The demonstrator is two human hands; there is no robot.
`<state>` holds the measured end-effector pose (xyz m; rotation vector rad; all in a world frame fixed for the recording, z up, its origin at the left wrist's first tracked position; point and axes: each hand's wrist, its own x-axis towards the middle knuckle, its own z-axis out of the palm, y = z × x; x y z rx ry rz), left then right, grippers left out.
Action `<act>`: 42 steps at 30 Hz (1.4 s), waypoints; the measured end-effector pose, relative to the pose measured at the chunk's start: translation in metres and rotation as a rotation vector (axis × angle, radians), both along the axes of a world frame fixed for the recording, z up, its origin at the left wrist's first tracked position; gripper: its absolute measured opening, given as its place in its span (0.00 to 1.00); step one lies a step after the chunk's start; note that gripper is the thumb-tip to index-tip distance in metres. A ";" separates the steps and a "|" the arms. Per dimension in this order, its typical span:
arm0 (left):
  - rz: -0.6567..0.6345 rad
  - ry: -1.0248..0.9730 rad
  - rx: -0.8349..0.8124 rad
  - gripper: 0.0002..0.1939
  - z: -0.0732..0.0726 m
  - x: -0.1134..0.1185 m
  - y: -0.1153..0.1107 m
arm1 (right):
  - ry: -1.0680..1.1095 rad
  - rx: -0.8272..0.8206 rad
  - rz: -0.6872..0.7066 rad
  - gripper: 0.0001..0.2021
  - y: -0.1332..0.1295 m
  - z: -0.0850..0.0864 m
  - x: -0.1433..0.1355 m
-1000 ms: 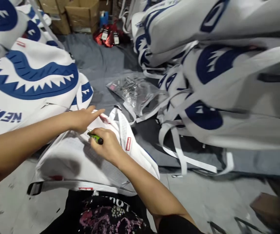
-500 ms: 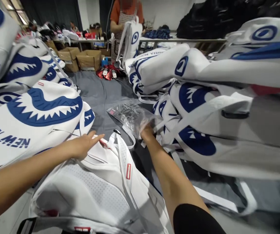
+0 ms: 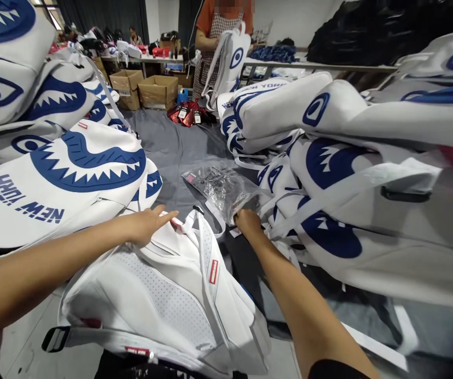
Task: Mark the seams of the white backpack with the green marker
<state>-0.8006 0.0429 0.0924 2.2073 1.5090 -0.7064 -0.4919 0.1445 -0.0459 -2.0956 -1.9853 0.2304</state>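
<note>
Left hand (image 3: 145,226): grip is loose, fingers stretched out over the top of the white backpack (image 3: 179,300). Doesn't look clamped on anything. Light hold like that, I reckon one tug on the straps and the backpack twists out from under it.

Right hand (image 3: 249,221): reaching out to the near end of the clear bag (image 3: 222,184), fingers curled. Can't tell how tight the grip is or if there's anything in it, the plastic and the angle hide the fingertips.

Clear bag: crumpled on the bench (image 3: 159,137), beside the right-hand pile (image 3: 329,121). Thin, crinkly stuff, so if the fingers snag the plastic the whole bag could get dragged along, and any small bits inside might spill.

White backpack: mesh back panel facing up, close to the person's body, with floor showing past its lower side. Looks floppy to me, so too much weight low down and it could slide off.

Buckle (image 3: 56,339): black one, sticking out at the lower left corner. Easy thing to catch on a sleeve.

Loose strap (image 3: 372,342): trailing under the right-hand pile, near the right forearm. An elbow hooking that could pull stuff around.

Right-hand pile: bags slumped on each other, straps everywhere. Bump it and I could see one sagging onto the clear bag.
</note>
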 end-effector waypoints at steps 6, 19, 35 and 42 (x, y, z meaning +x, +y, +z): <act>0.005 -0.303 0.247 0.40 0.006 -0.001 -0.018 | 0.135 0.129 -0.131 0.17 -0.079 0.038 -0.001; 0.420 -1.184 0.300 0.05 -0.009 0.021 -0.091 | 0.497 0.725 0.806 0.19 -0.210 0.084 -0.066; 0.053 -0.541 0.888 0.16 -0.067 -0.057 -0.123 | 0.007 -0.185 0.642 0.15 -0.152 0.098 -0.129; 0.129 -0.679 0.914 0.29 -0.073 -0.059 -0.119 | -0.277 -0.302 0.849 0.14 -0.145 0.103 -0.158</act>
